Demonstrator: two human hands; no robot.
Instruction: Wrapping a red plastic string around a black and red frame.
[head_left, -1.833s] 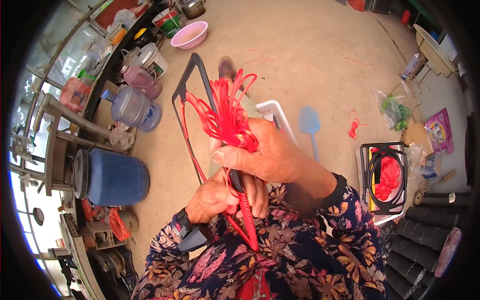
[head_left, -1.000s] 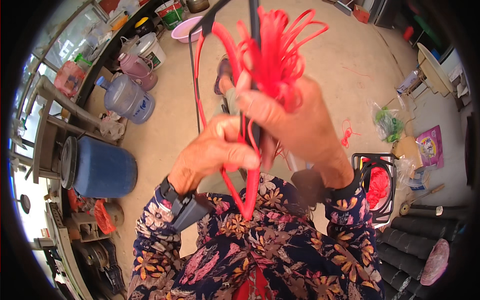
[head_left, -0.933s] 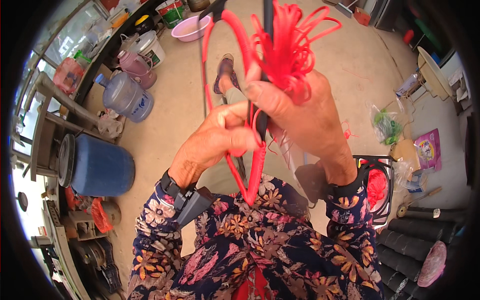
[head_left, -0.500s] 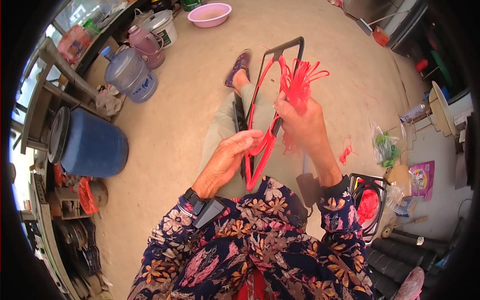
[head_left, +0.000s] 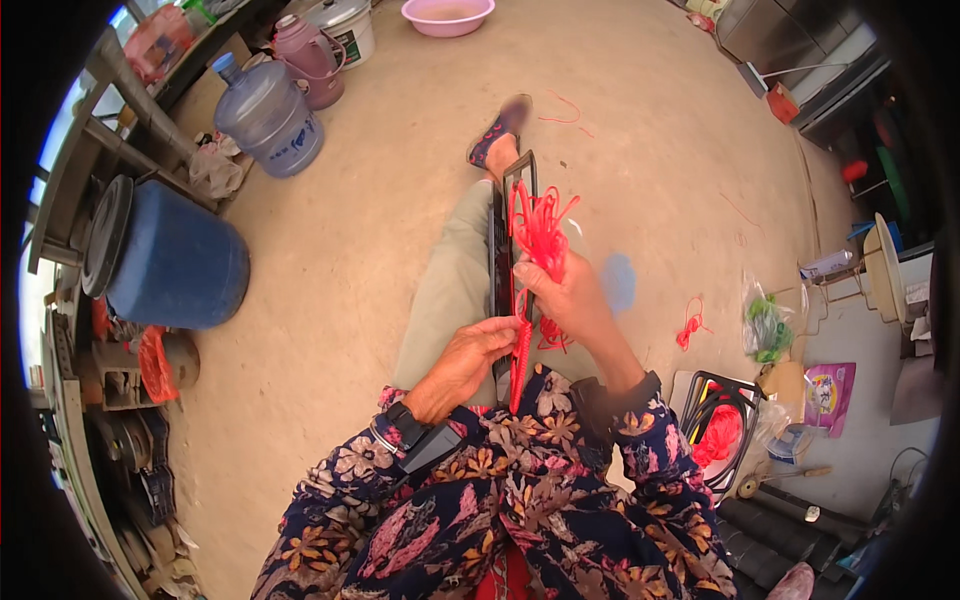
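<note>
A black frame (head_left: 502,240) stands nearly edge-on over my lap, partly hidden by my hands. Red cord (head_left: 521,362) is wound in tight turns along its near part. My left hand (head_left: 462,362) pinches at this wrapped cord, thumb and fingers together. In my right hand (head_left: 572,300) is a looped bundle of red cord (head_left: 541,228), its loops fanning out above the closed fist. More red strands (head_left: 552,336) dangle below that hand, beside the frame.
On the floor to the right lie a small red cord tangle (head_left: 689,325) and another black frame (head_left: 752,415) with red cord. A blue barrel (head_left: 180,255), a water jug (head_left: 270,120) and a pink thermos (head_left: 308,62) stand left. A pink basin (head_left: 448,14) sits far off.
The frame has turned from a slanted, open-faced view to nearly edge-on and come lower. My right hand has moved left and down with the cord bundle, nearer my left hand.
</note>
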